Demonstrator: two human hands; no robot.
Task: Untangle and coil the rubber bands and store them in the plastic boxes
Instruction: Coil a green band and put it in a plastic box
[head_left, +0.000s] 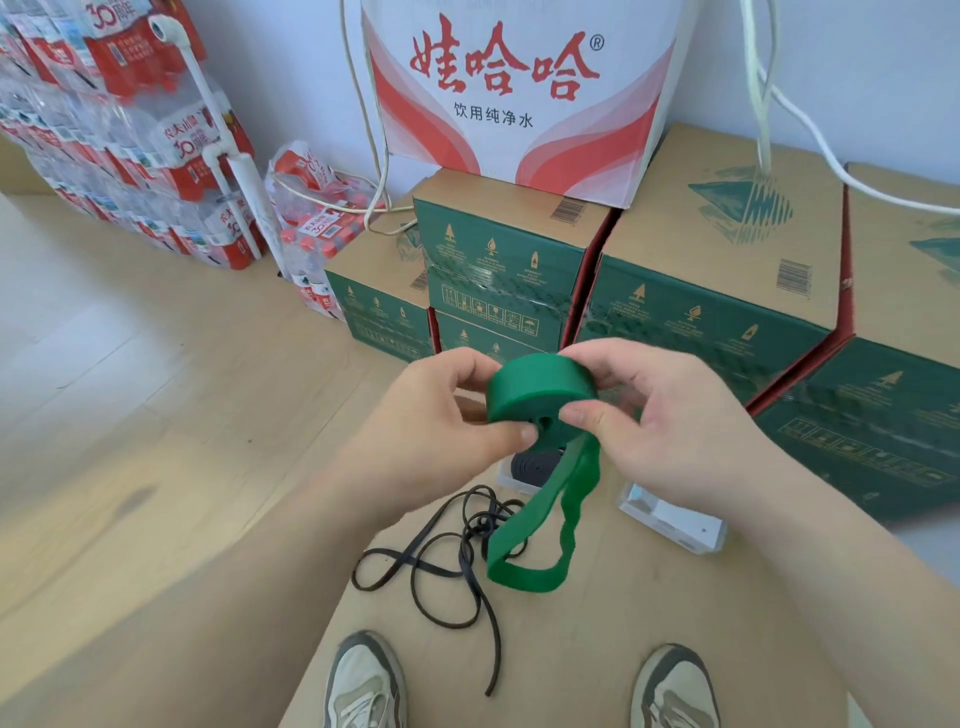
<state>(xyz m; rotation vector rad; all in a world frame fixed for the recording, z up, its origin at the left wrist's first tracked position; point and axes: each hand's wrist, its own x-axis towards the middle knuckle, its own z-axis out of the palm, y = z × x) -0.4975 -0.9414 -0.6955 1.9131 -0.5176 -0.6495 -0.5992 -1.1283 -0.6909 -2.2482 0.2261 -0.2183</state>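
Note:
A wide green rubber band (540, 395) is wound into a thick coil held in the air between both hands. My left hand (431, 426) pinches the coil's left side, thumb on its face. My right hand (660, 421) grips its right side with thumb and fingers. A loose green loop (535, 551) hangs down from the coil. Below it a thin black rubber band (441, 561) lies tangled on a cardboard sheet (623, 649). A clear plastic box (511, 480) holding a coiled black band (535, 462) sits under my hands. Another clear plastic box (670, 519) lies to the right.
Green and brown cartons (701, 291) are stacked behind the boxes, with a white and red carton (509, 88) on top. Shrink-wrapped water bottle packs (130, 135) stand at the left by a white pipe (228, 156). White cables (810, 140) hang at the right. My two shoes (363, 686) are at the bottom.

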